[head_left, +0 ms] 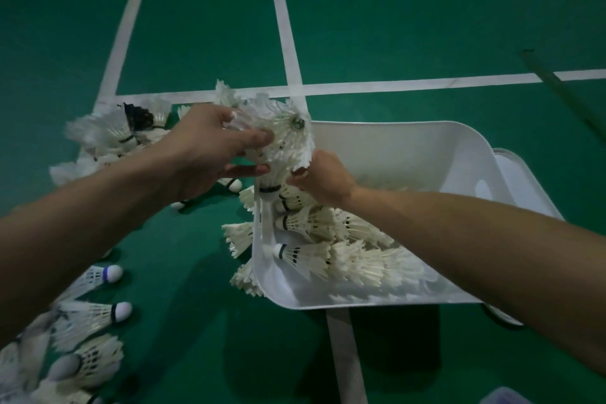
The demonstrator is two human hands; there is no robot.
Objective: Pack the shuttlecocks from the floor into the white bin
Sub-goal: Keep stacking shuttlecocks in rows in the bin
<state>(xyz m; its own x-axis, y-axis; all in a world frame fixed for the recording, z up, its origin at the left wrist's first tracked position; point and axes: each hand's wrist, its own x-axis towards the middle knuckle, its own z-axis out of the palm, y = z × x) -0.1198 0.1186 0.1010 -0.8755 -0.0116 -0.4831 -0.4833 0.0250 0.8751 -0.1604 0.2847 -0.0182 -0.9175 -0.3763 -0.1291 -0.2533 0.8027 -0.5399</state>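
Over the white bin's [410,154] far corner, your left hand [203,147] grips the nested shuttlecocks [285,141]; your right hand [324,179] pinches their feather edge. Lower them sideways onto the packed pile [347,256], without crushing feathers.

Floor [426,10] is flat green with white court lines [283,26]; white bin [393,141] is plain, no markings. Binned shuttlecocks [305,254] have cream-white feathers, white cork and a black band, and the held stack [282,138] is the same cream-white with a dark band low down. On the floor: blue-band shuttlecock [98,277], black-band shuttlecock [95,315] below it, and one near-black shuttlecock [137,113] in the far white pile [98,134].
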